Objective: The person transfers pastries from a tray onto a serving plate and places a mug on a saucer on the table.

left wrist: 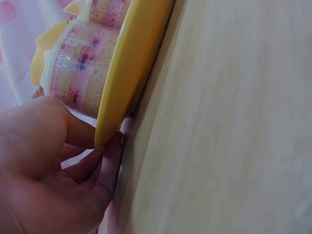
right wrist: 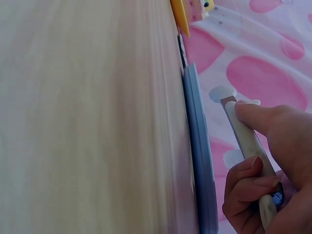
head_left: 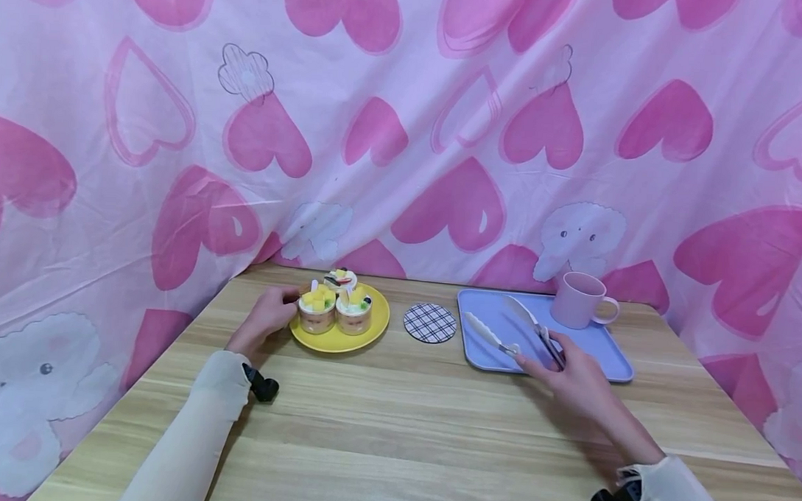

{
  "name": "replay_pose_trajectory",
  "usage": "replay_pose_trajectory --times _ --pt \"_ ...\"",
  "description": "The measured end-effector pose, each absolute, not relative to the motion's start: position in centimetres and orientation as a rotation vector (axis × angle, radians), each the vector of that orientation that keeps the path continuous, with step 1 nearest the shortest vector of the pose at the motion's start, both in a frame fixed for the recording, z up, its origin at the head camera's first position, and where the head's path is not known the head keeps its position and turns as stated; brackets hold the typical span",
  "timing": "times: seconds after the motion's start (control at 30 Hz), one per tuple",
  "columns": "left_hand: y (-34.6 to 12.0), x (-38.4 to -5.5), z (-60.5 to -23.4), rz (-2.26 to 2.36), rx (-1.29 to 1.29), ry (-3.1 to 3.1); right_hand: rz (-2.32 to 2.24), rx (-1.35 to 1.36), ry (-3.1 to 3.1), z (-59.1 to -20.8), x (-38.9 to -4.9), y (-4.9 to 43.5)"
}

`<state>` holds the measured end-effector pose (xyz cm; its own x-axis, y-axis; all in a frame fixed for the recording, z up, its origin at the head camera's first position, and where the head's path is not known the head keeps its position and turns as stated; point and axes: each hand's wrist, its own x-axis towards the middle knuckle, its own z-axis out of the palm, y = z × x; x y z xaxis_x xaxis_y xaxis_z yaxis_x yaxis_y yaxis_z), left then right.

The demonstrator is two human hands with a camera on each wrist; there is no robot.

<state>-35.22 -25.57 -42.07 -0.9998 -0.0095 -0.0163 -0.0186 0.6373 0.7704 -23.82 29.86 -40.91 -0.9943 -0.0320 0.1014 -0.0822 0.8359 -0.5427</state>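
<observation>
On the left of the table, a yellow plate (head_left: 346,343) bears three clear cups of layered cake (head_left: 317,318) topped with cream and fruit. My left hand (head_left: 266,319) pinches the plate's left rim; in the left wrist view the thumb lies above the rim (left wrist: 108,117) and the fingertips go beneath it. My right hand (head_left: 581,378) holds a pair of tongs (head_left: 486,333) by the handle, over the blue tray (head_left: 553,360). The tongs' arms stand apart, pointing away from me, with nothing between them. In the right wrist view, fingers curl round the handle (right wrist: 251,144).
A pink mug (head_left: 577,302) stands at the tray's back right, its handle to the right. Between plate and tray lies a round checked coaster (head_left: 429,323). Behind the wooden table (head_left: 368,426) hangs a pink curtain (head_left: 418,133) printed with hearts.
</observation>
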Motion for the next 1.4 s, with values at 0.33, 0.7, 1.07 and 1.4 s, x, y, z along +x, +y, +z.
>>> replay_pose_trajectory --times 0.33,0.7,1.07,1.4 --pt "-25.7 -35.2 -42.2 1.354 -0.018 2.818 0.828 0.057 -2.924 -41.4 -23.5 32.5" --pt "-25.6 -35.1 -42.0 1.330 -0.010 2.838 0.826 -0.013 -2.948 -41.6 -22.9 34.7" --pt "-25.5 -35.2 -42.1 1.322 0.017 2.864 0.787 -0.053 -2.954 -41.7 -22.7 37.4" --pt "-25.5 -35.2 -42.1 1.331 0.002 2.853 0.815 -0.114 -2.997 -41.6 -22.6 38.2"
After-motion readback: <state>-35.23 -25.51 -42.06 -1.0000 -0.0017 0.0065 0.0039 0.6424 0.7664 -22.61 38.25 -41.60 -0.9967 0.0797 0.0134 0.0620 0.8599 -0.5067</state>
